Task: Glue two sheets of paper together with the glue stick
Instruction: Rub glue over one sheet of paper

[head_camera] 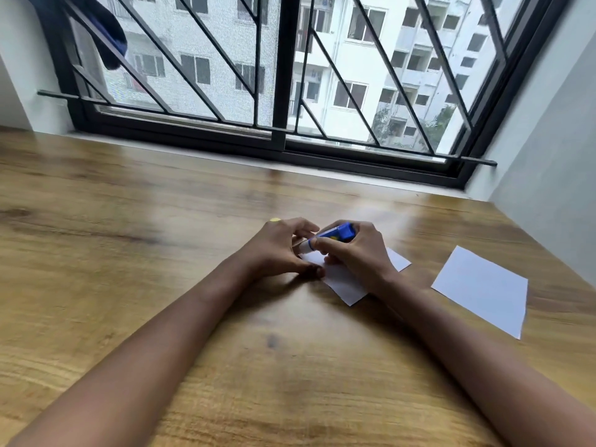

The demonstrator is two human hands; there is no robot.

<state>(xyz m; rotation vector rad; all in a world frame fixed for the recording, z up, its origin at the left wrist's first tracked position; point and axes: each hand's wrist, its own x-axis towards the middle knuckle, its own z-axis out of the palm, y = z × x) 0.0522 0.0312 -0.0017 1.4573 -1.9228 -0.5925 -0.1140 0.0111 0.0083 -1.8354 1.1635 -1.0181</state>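
A small white sheet of paper [343, 282] lies on the wooden table under both hands. My right hand [354, 253] grips a blue glue stick [338, 233], tilted with its white tip down toward the sheet's left part. My left hand [283, 250] rests on the sheet's left edge, thumb and fingertips pressing the paper beside the glue tip. A second white sheet [483, 287] lies apart to the right, untouched. A small yellow thing [275, 220], perhaps the cap, peeks out behind my left hand.
The wooden table [129, 253] stretches wide to the left and toward me. A barred window [280, 91] runs along the table's far edge. A grey wall [554, 175] bounds the right side. A dark cloth [106, 37] hangs at the top left.
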